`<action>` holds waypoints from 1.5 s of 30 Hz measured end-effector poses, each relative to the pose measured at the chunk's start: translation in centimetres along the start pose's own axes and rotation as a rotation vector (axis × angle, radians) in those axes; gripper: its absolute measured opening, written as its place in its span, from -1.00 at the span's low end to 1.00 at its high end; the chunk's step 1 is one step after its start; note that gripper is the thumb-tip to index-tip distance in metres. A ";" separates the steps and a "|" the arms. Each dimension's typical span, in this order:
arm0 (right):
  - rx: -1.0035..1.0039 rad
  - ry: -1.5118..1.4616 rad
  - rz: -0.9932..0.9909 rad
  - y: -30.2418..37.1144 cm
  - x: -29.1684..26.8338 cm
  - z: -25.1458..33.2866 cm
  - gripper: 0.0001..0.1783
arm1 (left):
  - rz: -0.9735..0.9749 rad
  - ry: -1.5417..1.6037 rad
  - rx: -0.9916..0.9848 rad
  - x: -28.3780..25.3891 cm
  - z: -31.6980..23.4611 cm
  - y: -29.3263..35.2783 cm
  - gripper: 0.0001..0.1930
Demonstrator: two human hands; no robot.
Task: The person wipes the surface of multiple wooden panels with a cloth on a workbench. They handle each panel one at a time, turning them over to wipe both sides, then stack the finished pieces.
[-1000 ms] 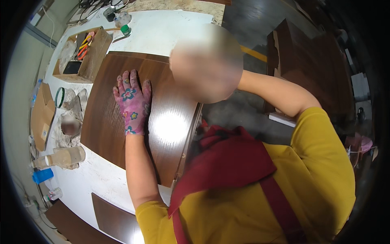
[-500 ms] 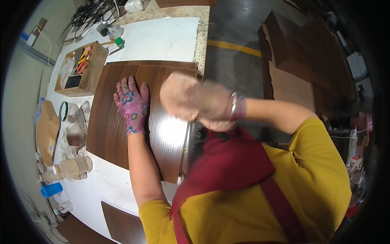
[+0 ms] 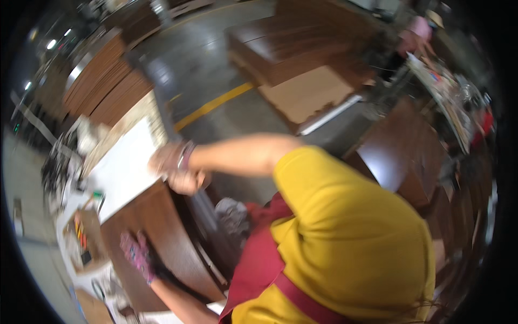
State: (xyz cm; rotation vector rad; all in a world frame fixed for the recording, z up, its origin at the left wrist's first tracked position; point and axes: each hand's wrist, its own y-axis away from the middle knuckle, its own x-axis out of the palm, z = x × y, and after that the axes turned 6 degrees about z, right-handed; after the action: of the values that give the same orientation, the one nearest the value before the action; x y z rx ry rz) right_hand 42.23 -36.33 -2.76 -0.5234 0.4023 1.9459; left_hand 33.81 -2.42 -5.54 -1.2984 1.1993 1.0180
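My left hand point(image 3: 137, 255), in a pink floral glove, lies flat with fingers spread on a dark brown wood-grain panel point(image 3: 162, 229). At the panel's far right corner, my right hand point(image 3: 177, 162) is gloved, with a bracelet at the wrist, and smeared by motion. It looks closed around a pale tan bunched cloth point(image 3: 188, 182), whose outline is blurred. The panel's edge shows layers, as if other boards lie beneath it. A grey crumpled rag point(image 3: 232, 214) is beside my dark red apron.
Left of the panel is a tool box point(image 3: 89, 237) with coloured-handled tools. A white board point(image 3: 127, 162) covers the bench beyond. Stacked brown panels point(image 3: 105, 81) stand at far left. More panels point(image 3: 286, 46) are across the aisle, and another person point(image 3: 418, 35) is at far right.
The view has swung to the right, bringing more floor and stacks into sight. My right hand has moved toward the panel's far corner. My left hand remains flat on the panel.
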 end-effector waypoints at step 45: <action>-0.289 0.462 0.052 -18.9 24.8 13.7 -0.70 | -0.708 1.437 -0.760 1.8 -2.5 23.9 -0.70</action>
State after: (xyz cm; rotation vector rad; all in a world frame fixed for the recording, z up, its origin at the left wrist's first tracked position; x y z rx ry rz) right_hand 47.82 -2.81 -5.08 -1.1712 0.4263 1.9354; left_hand 10.23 -3.90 -10.50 -3.0117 1.0793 -0.2159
